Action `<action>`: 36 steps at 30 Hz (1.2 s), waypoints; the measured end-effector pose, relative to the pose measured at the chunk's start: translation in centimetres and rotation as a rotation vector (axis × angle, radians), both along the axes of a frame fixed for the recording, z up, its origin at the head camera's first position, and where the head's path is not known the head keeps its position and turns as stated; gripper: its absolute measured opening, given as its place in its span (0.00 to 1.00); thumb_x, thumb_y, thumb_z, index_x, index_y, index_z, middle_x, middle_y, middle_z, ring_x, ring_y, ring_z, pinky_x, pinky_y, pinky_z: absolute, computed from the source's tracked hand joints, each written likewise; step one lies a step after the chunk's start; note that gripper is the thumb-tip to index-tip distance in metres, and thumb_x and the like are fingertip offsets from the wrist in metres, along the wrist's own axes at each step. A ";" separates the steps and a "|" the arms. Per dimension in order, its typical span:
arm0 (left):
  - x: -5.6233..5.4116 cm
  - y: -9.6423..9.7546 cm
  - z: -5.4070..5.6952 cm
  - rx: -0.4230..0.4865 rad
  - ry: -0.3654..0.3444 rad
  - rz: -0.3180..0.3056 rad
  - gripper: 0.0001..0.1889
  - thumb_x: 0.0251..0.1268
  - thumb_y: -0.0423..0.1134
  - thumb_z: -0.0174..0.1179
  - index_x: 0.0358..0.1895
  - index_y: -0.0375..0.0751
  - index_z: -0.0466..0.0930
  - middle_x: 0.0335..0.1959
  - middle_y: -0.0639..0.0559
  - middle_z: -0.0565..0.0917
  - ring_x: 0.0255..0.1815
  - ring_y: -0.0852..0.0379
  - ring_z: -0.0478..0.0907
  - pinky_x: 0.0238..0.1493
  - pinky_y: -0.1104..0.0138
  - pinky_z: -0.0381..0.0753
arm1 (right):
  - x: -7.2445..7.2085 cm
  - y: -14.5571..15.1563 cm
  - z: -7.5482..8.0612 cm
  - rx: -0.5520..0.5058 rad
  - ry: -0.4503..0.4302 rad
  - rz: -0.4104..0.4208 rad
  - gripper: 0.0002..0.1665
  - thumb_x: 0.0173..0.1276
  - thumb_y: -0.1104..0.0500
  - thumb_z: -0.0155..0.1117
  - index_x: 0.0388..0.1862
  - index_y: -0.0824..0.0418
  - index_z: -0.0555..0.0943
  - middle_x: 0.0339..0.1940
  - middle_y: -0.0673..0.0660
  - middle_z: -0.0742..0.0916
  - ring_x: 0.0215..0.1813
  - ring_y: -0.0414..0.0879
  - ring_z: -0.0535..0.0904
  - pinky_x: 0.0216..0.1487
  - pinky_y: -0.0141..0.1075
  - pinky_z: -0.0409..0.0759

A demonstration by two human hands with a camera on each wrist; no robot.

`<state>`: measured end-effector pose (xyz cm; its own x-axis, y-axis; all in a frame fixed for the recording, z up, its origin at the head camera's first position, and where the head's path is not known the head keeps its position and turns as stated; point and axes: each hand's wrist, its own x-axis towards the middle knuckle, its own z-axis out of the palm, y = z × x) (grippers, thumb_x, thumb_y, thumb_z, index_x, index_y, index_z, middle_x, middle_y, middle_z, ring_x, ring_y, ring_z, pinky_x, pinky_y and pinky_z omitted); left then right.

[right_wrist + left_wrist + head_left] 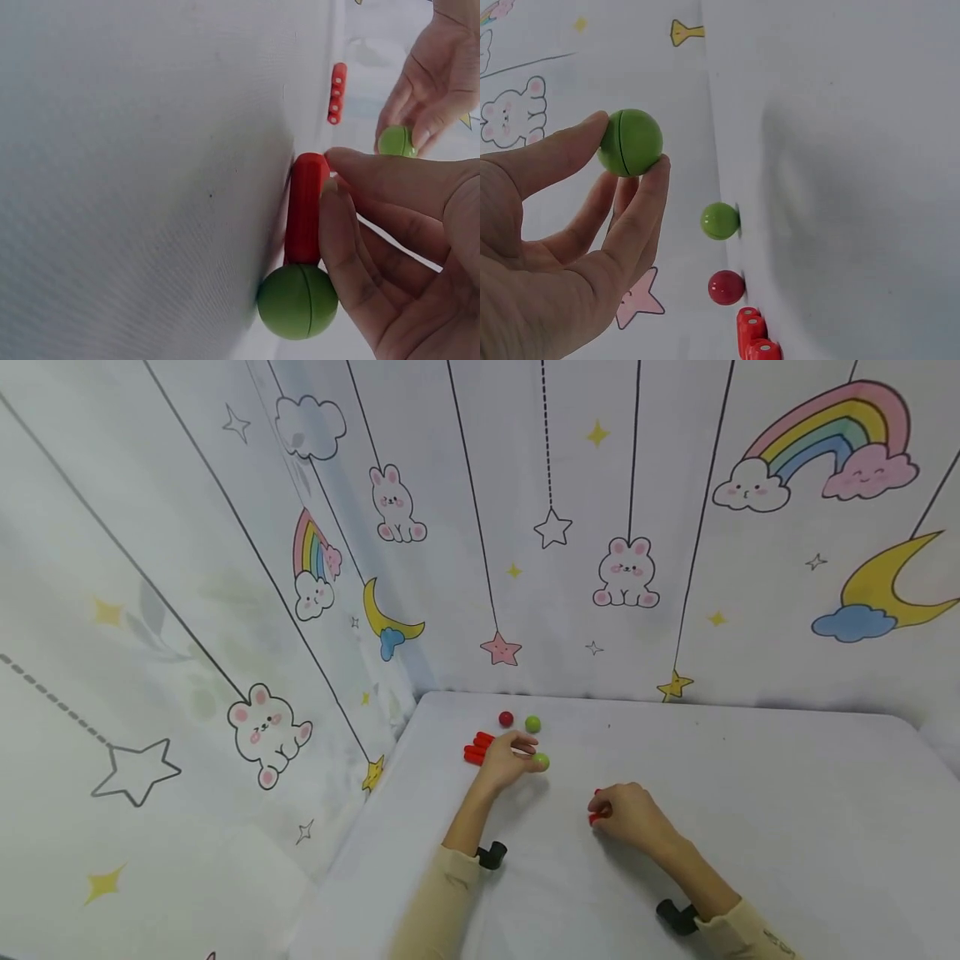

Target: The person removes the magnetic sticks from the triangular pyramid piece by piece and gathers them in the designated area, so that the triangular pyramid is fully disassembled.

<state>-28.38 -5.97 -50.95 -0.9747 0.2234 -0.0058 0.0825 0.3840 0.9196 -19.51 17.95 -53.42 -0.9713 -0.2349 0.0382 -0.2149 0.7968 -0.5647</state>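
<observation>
My left hand point(506, 763) holds a green ball point(631, 142) with a dark groove around it, pinched between thumb and fingertips above the table. Over to the right, my right hand point(636, 817) pinches a red rod point(306, 210) between thumb and fingers, low at the tabletop. Against one end of that rod sits another green ball point(298, 301), also grooved; whether the two are joined I cannot tell. In the head view the right hand hides this ball and most of the rod.
Several red rods point(476, 753) lie side by side left of the left hand, showing holes in their ends in the right wrist view. Behind them a red ball point(506, 719) and a green ball point(532, 724) rest on the white table point(787, 827). A patterned curtain point(555, 610) hangs behind.
</observation>
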 end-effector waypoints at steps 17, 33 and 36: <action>-4.6 2.0 0.9 -0.006 0.111 0.017 0.20 0.58 0.32 0.77 0.53 0.34 0.83 0.48 0.41 0.86 0.47 0.53 0.85 0.47 0.63 0.86 | 0.1 0.9 0.3 -0.057 -0.038 -0.045 0.10 0.59 0.63 0.81 0.40 0.59 0.90 0.32 0.46 0.87 0.35 0.40 0.79 0.35 0.33 0.81; -8.5 3.5 -0.6 0.018 0.110 0.067 0.24 0.61 0.33 0.76 0.58 0.31 0.80 0.48 0.45 0.86 0.50 0.51 0.85 0.50 0.62 0.86 | 0.3 1.4 0.4 -0.040 -0.017 -0.035 0.10 0.58 0.63 0.82 0.38 0.59 0.90 0.30 0.45 0.87 0.35 0.40 0.79 0.39 0.38 0.81; -8.9 3.9 -0.7 0.030 0.088 0.090 0.27 0.60 0.34 0.76 0.62 0.33 0.77 0.48 0.46 0.87 0.49 0.51 0.85 0.50 0.61 0.85 | 0.5 1.5 0.5 -0.050 -0.021 -0.037 0.10 0.58 0.63 0.82 0.38 0.59 0.90 0.30 0.45 0.87 0.35 0.40 0.79 0.39 0.37 0.81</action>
<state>-37.27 -2.10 -51.68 -0.9873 0.1339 0.0855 0.1294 0.3662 0.9215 -19.05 19.44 -52.95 -0.9799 -0.1974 0.0289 -0.1740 0.7746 -0.6080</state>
